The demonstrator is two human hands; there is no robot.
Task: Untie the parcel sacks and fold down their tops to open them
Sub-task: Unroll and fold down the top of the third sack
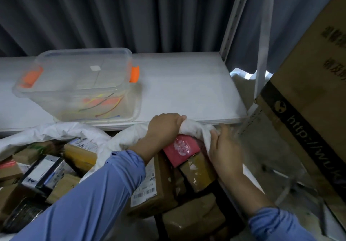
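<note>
A white parcel sack (pixel 127 137) stands open in front of me, filled with brown cardboard parcels (pixel 155 190) and a red packet (pixel 180 151). My left hand (pixel 164 126) grips the bunched far rim of the sack (pixel 194 128) from above. My right hand (pixel 224 151) presses against the sack's right edge, fingers closed on the white fabric. A second white sack (pixel 54 131) at the left lies open, with several boxes showing inside.
A white shelf board (pixel 187 91) runs behind the sacks. On it stands a clear plastic bin with orange latches (pixel 78 83), holding coloured strings. A large cardboard box (pixel 309 94) leans at the right. A white shelf post (pixel 262 40) rises beside it. Grey curtains hang behind.
</note>
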